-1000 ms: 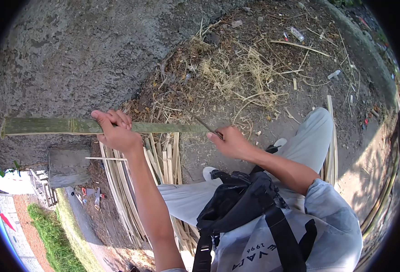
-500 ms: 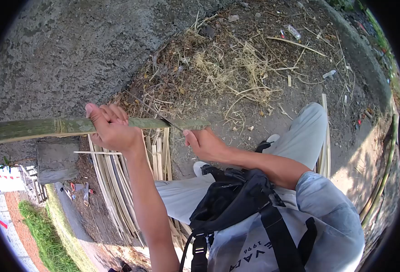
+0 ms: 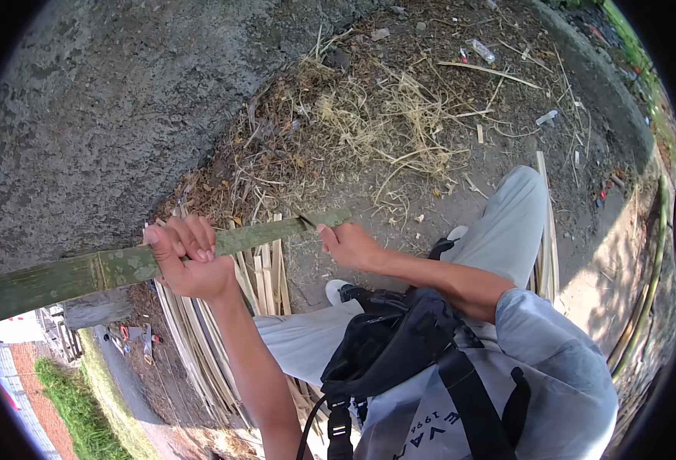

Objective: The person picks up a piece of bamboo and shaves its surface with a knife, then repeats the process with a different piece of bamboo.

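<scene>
A long green bamboo pole (image 3: 54, 287) slants across the left side, rising toward its narrow end near the middle. My left hand (image 3: 192, 257) is wrapped around it, just right of a node. Close to the narrow end, my right hand (image 3: 347, 247) is closed in a fist beneath the bamboo. It grips a knife (image 3: 305, 222), of which only a short dark piece of blade shows against the bamboo. The handle is hidden inside my fist.
Pale split bamboo strips (image 3: 200, 345) lie in a bundle beside my legs. Dry shavings (image 3: 399, 123) cover the ground ahead, next to a rough concrete surface (image 3: 123, 100). A clear plastic bottle (image 3: 483, 51) lies farther off. Several tools (image 3: 148, 343) rest on the ground at lower left.
The bamboo's left part has dropped and tilted, showing more of its green face. My left hand moved slightly down. The knife blade, long and visible before, now shows only as a short piece.
</scene>
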Demonstrator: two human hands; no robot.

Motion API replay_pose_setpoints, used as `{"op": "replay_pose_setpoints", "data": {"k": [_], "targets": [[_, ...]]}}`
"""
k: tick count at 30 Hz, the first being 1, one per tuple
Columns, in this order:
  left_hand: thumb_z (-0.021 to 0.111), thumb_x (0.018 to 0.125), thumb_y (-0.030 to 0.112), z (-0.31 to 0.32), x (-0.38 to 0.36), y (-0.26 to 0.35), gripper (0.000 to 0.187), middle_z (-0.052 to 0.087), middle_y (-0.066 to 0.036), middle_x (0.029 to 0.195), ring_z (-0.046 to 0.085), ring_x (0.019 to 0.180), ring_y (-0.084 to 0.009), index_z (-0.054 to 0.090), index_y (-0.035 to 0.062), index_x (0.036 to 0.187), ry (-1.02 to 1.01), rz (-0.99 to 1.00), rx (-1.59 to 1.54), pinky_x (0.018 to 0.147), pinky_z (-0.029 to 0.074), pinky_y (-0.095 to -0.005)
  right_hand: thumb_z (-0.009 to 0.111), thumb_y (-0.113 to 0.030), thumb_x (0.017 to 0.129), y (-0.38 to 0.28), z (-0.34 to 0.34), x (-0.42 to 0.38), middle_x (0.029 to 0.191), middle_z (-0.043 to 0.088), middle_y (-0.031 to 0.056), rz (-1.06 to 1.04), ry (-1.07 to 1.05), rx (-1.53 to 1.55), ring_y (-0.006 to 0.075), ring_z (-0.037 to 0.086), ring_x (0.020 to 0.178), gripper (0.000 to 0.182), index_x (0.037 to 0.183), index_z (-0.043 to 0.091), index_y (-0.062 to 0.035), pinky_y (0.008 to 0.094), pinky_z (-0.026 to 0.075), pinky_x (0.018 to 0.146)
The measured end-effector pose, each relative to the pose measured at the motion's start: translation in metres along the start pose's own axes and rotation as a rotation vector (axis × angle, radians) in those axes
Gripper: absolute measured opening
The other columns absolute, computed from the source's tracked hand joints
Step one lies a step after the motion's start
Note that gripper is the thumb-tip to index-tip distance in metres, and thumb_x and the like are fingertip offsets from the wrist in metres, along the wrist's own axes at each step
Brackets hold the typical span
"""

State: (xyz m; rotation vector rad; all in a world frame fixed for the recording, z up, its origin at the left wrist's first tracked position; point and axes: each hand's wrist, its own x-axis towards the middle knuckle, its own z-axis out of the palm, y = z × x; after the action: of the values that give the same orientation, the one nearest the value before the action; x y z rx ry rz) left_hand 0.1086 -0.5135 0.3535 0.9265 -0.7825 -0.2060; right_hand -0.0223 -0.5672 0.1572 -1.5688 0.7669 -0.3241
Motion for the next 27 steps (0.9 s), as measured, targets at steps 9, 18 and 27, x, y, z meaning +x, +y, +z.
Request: {"op": "replay_pose_setpoints", "data": {"k": [9,18,27], "targets": [[0.047,0.101,0.029,-0.02,-0.003,0.006,0.042,0.029,0.001,0.047,0.022,0.037,-0.0071,0.032,0.015,0.064,-0.063,0.022,-0.023,0.039,0.016,-0.0236,0.037,-0.039,0.101,0.007,0.008,-0.004,0.06,0.058,0.0239,0.027,-0.002,-0.033,0.0404,0.061,0.062,0.058,0.071,0.062,0.0038,0.0479,0.048,0.068],[0.048,0.099,0.027,-0.023,-0.012,0.013,0.04,0.028,0.001,0.046,0.02,0.036,-0.0072,0.031,0.0156,0.065,-0.197,-0.015,-0.064,0.039,0.017,-0.0234,0.036,-0.043,0.1,0.005,0.019,0.0,0.053,0.055,0.0232,-0.018,0.046,0.069,0.0404,0.061,0.057,0.066,0.061,0.059,0.0048,0.0495,0.05,0.067],[0.048,0.1,0.029,-0.009,-0.009,0.009,0.042,0.027,0.002,0.048,0.021,0.039,-0.0073,0.029,0.0165,0.064,0.026,0.007,0.042,0.038,0.016,-0.0235,0.036,-0.045,0.1,-0.005,0.025,-0.02,0.057,0.056,0.0264,0.073,0.002,0.204,0.0463,0.059,0.061,0.067,0.064,0.06,0.0061,0.052,0.048,0.067]]}}
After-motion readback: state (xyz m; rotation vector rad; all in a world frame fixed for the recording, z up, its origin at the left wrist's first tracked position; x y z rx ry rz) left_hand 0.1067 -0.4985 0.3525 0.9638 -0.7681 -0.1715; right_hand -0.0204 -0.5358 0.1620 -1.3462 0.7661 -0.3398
